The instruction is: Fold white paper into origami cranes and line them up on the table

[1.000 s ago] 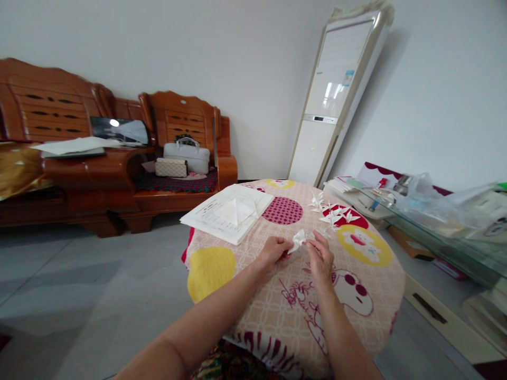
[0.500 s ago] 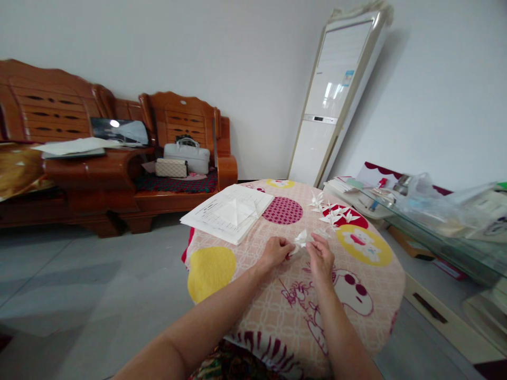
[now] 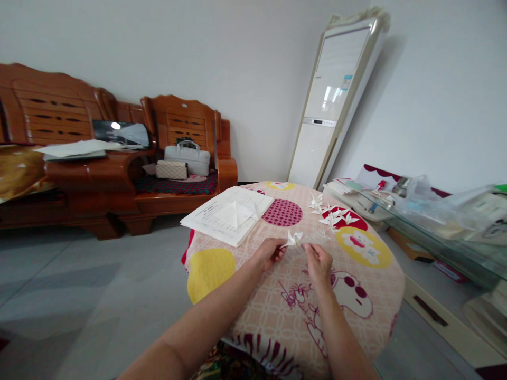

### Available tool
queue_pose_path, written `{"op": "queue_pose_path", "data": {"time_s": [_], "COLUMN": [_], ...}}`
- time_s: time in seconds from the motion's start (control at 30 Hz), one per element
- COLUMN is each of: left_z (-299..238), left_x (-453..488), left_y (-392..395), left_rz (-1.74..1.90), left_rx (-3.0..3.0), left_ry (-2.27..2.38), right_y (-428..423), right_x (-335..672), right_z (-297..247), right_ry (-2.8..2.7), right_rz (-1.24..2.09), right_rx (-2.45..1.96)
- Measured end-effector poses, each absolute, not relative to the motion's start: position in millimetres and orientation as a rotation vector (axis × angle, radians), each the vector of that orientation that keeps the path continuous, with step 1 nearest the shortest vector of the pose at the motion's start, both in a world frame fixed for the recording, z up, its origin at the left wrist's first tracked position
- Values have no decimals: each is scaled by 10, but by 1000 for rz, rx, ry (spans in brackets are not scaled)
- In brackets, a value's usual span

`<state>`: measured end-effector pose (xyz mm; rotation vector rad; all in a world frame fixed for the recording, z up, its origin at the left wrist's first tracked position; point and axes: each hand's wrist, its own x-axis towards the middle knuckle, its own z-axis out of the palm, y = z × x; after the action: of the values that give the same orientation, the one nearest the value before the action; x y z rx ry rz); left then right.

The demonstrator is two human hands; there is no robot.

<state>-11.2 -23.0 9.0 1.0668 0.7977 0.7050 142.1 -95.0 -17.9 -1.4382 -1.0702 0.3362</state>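
A small white folded paper crane [image 3: 294, 239] is held just above the round table's patterned cloth [image 3: 261, 316]. My left hand [image 3: 272, 254] pinches its left end between thumb and fingers. At the other side my right hand [image 3: 319, 260] has its fingertips pressed together against the crane's right end; the exact grip there is too small to see. Several finished-looking white paper cranes [image 3: 336, 216] lie in a cluster beyond my right hand. To the left, a stack of printed sheets [image 3: 209, 214] lies on the cloth, with a folded white paper piece [image 3: 236, 214] on top.
A glass-topped side table [image 3: 435, 227] holding a plastic bag [image 3: 425, 198] and papers stands at the right. Behind are a tall white air conditioner [image 3: 317, 148] and a wooden armchair [image 3: 227, 171] with a grey bag [image 3: 198, 161] on its seat.
The crane has turned and now shows its spread points more clearly. My right fingers have closed together and shifted slightly lower; my left hand has moved a little left.
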Motion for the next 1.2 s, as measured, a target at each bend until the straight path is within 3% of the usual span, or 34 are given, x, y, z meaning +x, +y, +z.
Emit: {"op": "queue_pose_path", "data": {"time_s": [0.37,0.63,1.03,1.2], "left_z": [84,81,90,35], "left_x": [-110,-106,-92,-16], "left_y": [-332,-340,-395,-488], "left_rz": [747,722,685,616], "left_rx": [1289,1376,1530,2004], "left_ry": [747,737,844,875], "right_y": [-964,-1007,-876,-763], "right_x": [1376,1328,1954,2564], "right_z": [-126,-35,4,107], "right_ry": [-658,-652,-444,-348], "right_rz": [708,790,510,437], "right_rx": [-1313,-1261,-1306,-1374]}}
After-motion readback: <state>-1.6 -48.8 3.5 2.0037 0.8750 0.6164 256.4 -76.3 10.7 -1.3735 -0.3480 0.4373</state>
